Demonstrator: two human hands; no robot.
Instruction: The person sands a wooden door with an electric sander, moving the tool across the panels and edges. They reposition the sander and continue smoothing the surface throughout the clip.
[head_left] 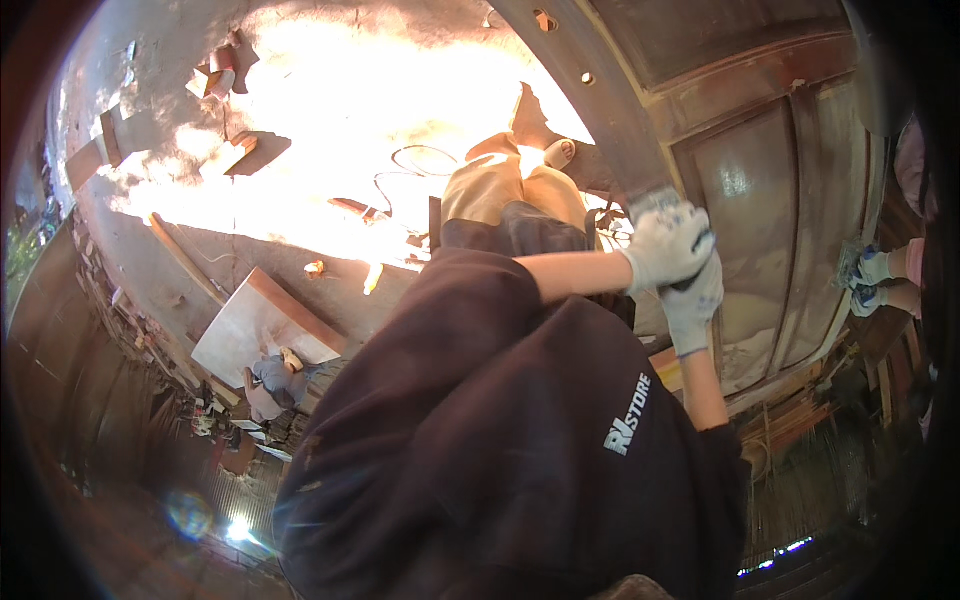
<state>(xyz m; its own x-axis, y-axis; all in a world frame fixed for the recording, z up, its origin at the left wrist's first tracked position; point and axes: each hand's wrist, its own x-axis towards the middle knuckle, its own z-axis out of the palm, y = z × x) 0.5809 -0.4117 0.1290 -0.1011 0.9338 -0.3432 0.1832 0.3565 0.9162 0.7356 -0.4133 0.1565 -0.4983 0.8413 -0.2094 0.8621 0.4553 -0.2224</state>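
Fingers of the left hand, in a white work glove, are clenched over a grey pad of some kind and press it against the brown wooden door. I cannot tell what sort of tool the pad is. The right hand, gloved the same way, sits just beneath and touches the left. Whether its fingers grip the pad, something dark between the 2 gloves, or only brace the other hand, I cannot tell.

The pad lies at the left edge of a sunken door panel, beside the curved frame with its 2 small holes.

Judging by the pose, both hands are stacked on 1 small spot with the body bent far over. A slip off the panel edge could scrape the knuckles on the frame or gouge the moulding. A second person's gloved hands work the same door at the far right, and a push from there could jolt it. Loose cables and wood offcuts on the sunlit floor near the feet could cause a trip.

No packages or signs show. The only marking is white lettering on the dark shirt.
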